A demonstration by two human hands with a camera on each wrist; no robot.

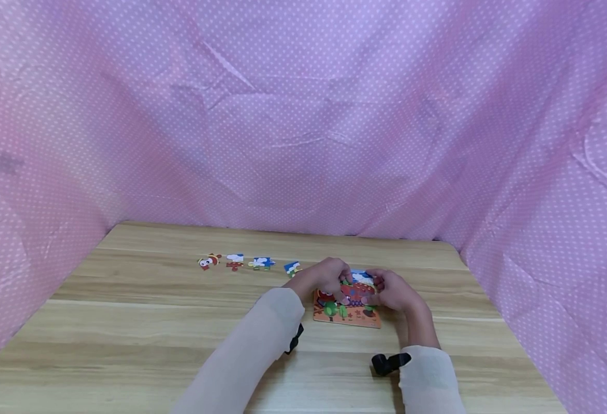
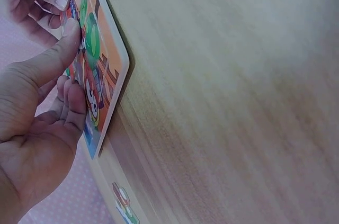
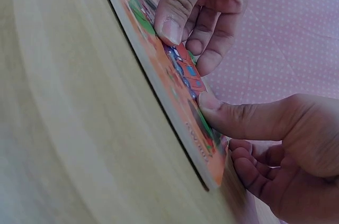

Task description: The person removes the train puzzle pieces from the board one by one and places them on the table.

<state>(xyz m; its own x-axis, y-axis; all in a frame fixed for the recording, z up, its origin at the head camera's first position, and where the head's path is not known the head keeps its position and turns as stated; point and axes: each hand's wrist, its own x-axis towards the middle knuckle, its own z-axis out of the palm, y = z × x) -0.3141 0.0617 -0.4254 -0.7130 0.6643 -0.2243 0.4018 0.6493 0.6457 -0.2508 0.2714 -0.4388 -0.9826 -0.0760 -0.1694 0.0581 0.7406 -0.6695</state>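
A jigsaw puzzle [image 1: 347,321] in a flat orange-edged tray lies on the wooden table, its picture showing red, green and blue cartoon shapes. Over its left part bends my left hand [image 1: 330,277], thumb and curled fingers around a red puzzle piece [image 3: 186,68] with blue patches. From the right, my right hand [image 1: 393,290] grips the side of the puzzle. Its thumb [image 3: 233,114] presses on the picture while the other fingers curl at the edge. Both hands hide much of the puzzle's middle and upper part.
Several loose puzzle pieces lie in a row at the back left, among them one with white eyes [image 1: 209,261], a red and white one [image 1: 235,262] and a blue one [image 1: 262,263]. Another piece [image 1: 292,268] lies beside my left wrist. Pink dotted cloth [image 1: 303,144] surrounds the table [image 1: 142,333].
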